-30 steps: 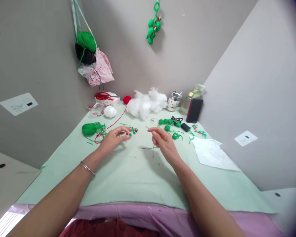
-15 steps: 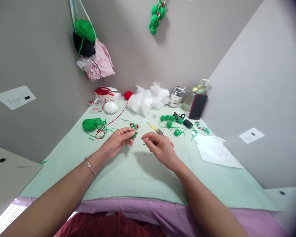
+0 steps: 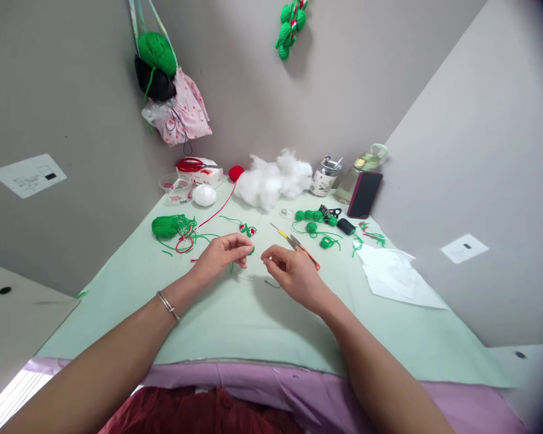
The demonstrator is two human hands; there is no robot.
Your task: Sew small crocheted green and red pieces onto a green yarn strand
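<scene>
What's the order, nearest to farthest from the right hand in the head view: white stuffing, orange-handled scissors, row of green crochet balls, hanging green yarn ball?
1. Orange-handled scissors: on the cloth, just behind the right hand.
2. Row of green crochet balls: farther back, slightly right.
3. White stuffing: at the table's far edge, by the wall.
4. Hanging green yarn ball: high on the wall, far left.

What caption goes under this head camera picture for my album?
Left hand pinches a small green crochet piece, right hand pinched close beside it, over a mint-green cloth.
</scene>
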